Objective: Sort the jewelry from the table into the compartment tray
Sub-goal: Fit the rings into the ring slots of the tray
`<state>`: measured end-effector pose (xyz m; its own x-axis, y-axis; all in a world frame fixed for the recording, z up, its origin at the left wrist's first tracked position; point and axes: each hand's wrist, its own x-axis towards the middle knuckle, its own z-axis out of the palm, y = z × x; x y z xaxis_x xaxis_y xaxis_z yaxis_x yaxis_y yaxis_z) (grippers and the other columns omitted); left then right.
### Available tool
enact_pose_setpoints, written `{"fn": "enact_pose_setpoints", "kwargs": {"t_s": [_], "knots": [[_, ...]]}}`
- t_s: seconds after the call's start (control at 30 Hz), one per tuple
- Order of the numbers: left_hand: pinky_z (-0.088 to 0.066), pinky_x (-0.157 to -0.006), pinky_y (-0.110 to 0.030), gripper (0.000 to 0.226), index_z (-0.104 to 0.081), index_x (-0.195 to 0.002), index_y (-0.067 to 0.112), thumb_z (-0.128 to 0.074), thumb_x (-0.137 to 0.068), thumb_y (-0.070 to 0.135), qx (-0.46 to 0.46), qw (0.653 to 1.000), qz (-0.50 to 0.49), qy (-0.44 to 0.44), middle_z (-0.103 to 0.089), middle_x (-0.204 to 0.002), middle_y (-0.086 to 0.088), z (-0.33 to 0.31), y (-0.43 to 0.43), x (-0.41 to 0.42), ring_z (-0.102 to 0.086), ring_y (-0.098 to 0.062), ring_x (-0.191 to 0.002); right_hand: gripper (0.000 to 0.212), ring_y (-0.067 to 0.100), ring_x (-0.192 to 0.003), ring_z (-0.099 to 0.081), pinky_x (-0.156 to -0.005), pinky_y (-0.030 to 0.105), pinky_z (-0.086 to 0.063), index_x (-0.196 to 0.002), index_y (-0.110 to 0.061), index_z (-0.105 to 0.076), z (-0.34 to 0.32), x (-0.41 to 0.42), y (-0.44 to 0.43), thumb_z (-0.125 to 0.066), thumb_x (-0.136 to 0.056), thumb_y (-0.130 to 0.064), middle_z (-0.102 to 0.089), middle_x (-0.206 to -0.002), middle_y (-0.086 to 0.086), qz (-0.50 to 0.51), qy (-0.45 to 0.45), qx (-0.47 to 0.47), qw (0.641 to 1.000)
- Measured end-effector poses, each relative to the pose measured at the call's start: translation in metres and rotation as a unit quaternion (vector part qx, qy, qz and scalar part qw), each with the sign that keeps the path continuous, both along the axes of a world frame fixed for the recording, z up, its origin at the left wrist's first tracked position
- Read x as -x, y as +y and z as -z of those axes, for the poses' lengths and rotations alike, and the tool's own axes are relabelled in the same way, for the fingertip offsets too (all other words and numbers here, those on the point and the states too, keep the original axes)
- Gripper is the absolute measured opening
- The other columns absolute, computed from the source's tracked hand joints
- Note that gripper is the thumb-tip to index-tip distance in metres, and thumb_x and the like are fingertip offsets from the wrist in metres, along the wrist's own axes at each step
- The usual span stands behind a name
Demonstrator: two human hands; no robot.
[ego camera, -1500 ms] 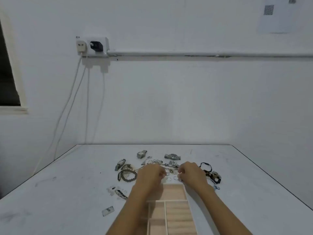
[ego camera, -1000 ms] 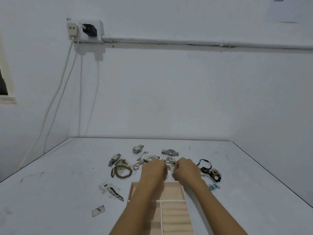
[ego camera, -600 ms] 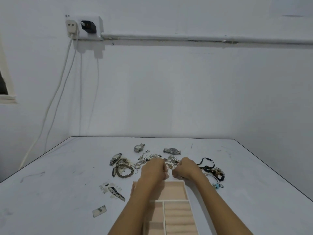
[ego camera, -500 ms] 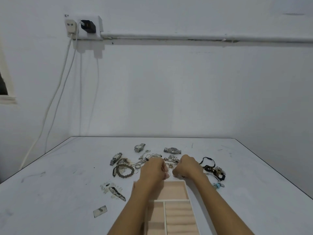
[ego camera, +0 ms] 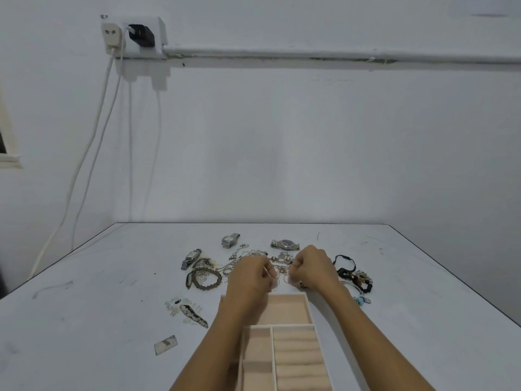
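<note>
Our left hand [ego camera: 249, 277] and right hand [ego camera: 313, 268] were curled side by side over the chains [ego camera: 280, 261], just past the far edge of the tray [ego camera: 290, 293]; we couldn't tell what they pinched.

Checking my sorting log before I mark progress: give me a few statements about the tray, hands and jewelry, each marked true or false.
1. The left hand and right hand are both at the jewelry pile, just beyond the compartment tray's far edge. True.
2. The tray's far compartment holds a watch. False: its visible floor is bare; the left silver watch and right silver watch lie on the table beyond the pile.
3. The beaded bracelet lies left of the left hand. True.
4. The black cord bracelet is in the tray. False: it lies on the table, right of the right hand.
</note>
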<state>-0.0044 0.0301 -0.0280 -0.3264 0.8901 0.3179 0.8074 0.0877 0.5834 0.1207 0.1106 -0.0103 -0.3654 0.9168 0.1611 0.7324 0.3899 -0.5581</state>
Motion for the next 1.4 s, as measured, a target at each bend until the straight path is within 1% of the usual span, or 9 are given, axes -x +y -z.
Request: {"fn": "enact_pose_setpoints", "kwargs": {"t_s": [0.07,0.17,0.33,0.43,0.6,0.83,0.97,1.1,1.4], "knots": [[-0.056,-0.070,-0.035,0.019,-0.063,-0.069,0.026,-0.065,-0.076,0.008,-0.036,0.998,0.015,-0.042,-0.070,-0.069,0.007,-0.001,-0.007,0.004,-0.068,-0.008,-0.068,0.012,0.013,-0.067,-0.067,-0.066,0.030,-0.057,-0.064,-0.013,-0.071,0.001,-0.009,-0.006,-0.079,-0.069,-0.004,-0.069,-0.067,-0.003,-0.019,0.073,0.021,0.997],[-0.055,-0.073,-0.039,0.017,-0.065,-0.070,0.032,-0.073,-0.077,0.018,-0.059,0.995,0.050,-0.067,-0.071,-0.072,0.003,-0.008,-0.021,0.012,-0.066,-0.012,-0.072,0.014,0.009,-0.065,-0.067,-0.066,0.025,-0.054,-0.066,-0.018,-0.072,0.001,-0.026,-0.019,-0.084,-0.068,-0.009,-0.069,-0.064,-0.006,-0.049,0.175,0.034,0.983],[-0.049,-0.067,-0.019,0.020,-0.068,-0.070,0.032,-0.078,-0.076,0.016,-0.103,0.980,0.085,-0.146,-0.069,-0.068,0.014,-0.013,-0.056,0.007,-0.062,-0.001,-0.069,0.009,0.004,-0.055,-0.059,-0.051,0.011,-0.042,-0.075,-0.009,-0.077,-0.005,-0.049,-0.049,-0.082,-0.069,-0.004,-0.072,-0.072,0.010,-0.106,0.295,0.074,0.947],[-0.047,-0.066,-0.013,0.017,-0.071,-0.072,0.027,-0.078,-0.074,0.011,-0.114,0.974,0.098,-0.172,-0.069,-0.068,0.011,-0.012,-0.076,-0.003,-0.061,0.002,-0.068,0.009,0.005,-0.056,-0.055,-0.051,0.013,-0.040,-0.074,-0.010,-0.077,-0.008,-0.061,-0.069,-0.080,-0.070,-0.003,-0.073,-0.073,0.013,-0.134,0.314,0.097,0.935],[-0.044,-0.067,-0.006,0.011,-0.073,-0.076,0.018,-0.079,-0.073,0.009,-0.128,0.968,0.122,-0.176,-0.069,-0.073,0.004,-0.017,-0.092,-0.012,-0.060,0.004,-0.069,0.007,0.005,-0.048,-0.046,-0.050,0.014,-0.039,-0.075,-0.010,-0.078,-0.012,-0.078,-0.089,-0.082,-0.070,-0.008,-0.071,-0.067,-0.001,-0.172,0.260,0.106,0.944],[-0.046,-0.073,-0.014,0.008,-0.073,-0.075,0.020,-0.079,-0.074,0.016,-0.116,0.972,0.144,-0.143,-0.069,-0.073,0.005,-0.014,-0.092,-0.010,-0.062,-0.002,-0.072,0.009,0.008,-0.054,-0.051,-0.054,0.014,-0.038,-0.071,-0.014,-0.078,-0.018,-0.084,-0.095,-0.084,-0.067,-0.009,-0.072,-0.064,0.003,-0.249,0.134,0.074,0.956],[-0.043,-0.073,-0.012,0.008,-0.073,-0.076,0.023,-0.079,-0.075,0.017,-0.110,0.976,0.146,-0.120,-0.067,-0.070,0.014,-0.013,-0.092,-0.010,-0.060,0.001,-0.072,0.010,0.008,-0.058,-0.055,-0.057,0.017,-0.041,-0.069,-0.017,-0.078,-0.016,-0.085,-0.092,-0.084,-0.066,-0.010,-0.071,-0.065,0.006,-0.254,0.103,0.054,0.960],[-0.048,-0.076,-0.019,0.008,-0.073,-0.077,0.025,-0.079,-0.075,0.021,-0.100,0.977,0.152,-0.115,-0.068,-0.071,0.012,-0.011,-0.091,-0.010,-0.063,-0.004,-0.075,0.012,0.015,-0.063,-0.050,-0.061,0.029,-0.042,-0.070,-0.026,-0.078,-0.012,-0.084,-0.087,-0.085,-0.065,-0.017,-0.071,-0.070,0.005,-0.253,0.077,0.030,0.964],[-0.052,-0.080,-0.031,0.007,-0.073,-0.080,0.026,-0.079,-0.075,0.025,-0.077,0.981,0.149,-0.095,-0.070,-0.075,0.006,-0.011,-0.092,-0.011,-0.066,-0.007,-0.076,0.012,0.007,-0.060,-0.048,-0.059,0.018,-0.040,-0.076,-0.023,-0.079,-0.014,-0.086,-0.090,-0.079,-0.074,-0.011,-0.071,-0.073,0.004,-0.272,0.045,0.034,0.961]]}}
